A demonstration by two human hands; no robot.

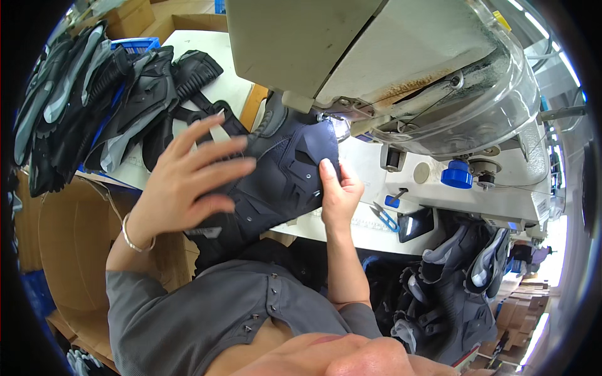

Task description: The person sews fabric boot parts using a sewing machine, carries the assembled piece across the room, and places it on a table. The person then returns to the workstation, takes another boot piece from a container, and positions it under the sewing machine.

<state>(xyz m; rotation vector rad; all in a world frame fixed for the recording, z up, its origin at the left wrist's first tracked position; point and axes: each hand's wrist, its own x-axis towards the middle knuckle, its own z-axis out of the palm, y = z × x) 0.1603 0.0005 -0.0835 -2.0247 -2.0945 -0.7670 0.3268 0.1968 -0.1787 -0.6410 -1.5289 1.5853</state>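
Observation:
A black shoe upper with eyelets and raised panels lies on the white sewing machine bed, its far edge beside the lit needle area. My right hand grips the upper's right edge, thumb on top; its other fingers are partly hidden. Over the upper's left part my left hand is open, fingers spread, holding nothing. Whether its fingertips touch the material I cannot tell. The sewing machine head rises over the upper's far edge and hides part of the needle.
Black and grey uppers are heaped on the table at left; another pile sits low at right. Blue thread snips and a dark phone-like slab lie right of my right hand. A cardboard box stands at left.

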